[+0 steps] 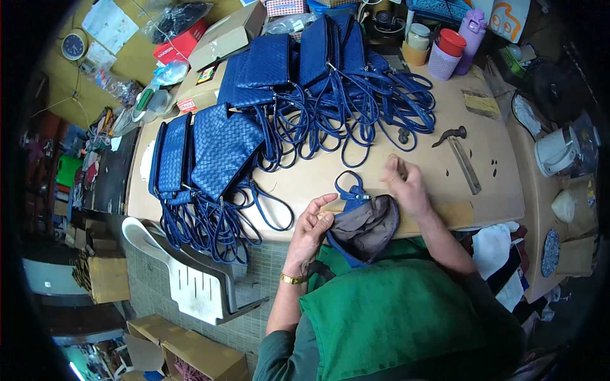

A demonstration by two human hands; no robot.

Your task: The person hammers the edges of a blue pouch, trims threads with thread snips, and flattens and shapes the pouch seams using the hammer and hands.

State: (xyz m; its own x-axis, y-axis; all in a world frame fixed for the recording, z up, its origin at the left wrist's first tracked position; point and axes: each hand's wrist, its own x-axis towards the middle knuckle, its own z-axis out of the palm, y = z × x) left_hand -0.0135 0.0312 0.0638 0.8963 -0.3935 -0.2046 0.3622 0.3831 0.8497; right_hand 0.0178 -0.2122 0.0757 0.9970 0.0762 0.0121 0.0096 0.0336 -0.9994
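A small blue woven bag (363, 230) is held at the table's front edge, its mouth open and its grey-brown lining showing. A looped blue strap (349, 184) and a metal clip are at its top. My left hand (309, 230) pinches the bag's left rim between thumb and fingers. Just above the bag's right side, my right hand (406, 185) is raised with its fingers curled and slightly blurred. Whatever those fingers may hold is too small to make out. Beyond both hands lie several finished-looking blue woven bags (226, 149) with tangled straps.
A hammer (459, 155) lies on the table (406, 162) at the right, near small dark bits. A purple bottle (472, 35), a lilac cup with a red top (448, 51) and a jar (418, 39) stand at the back. A white plastic chair (190, 286) is at the left.
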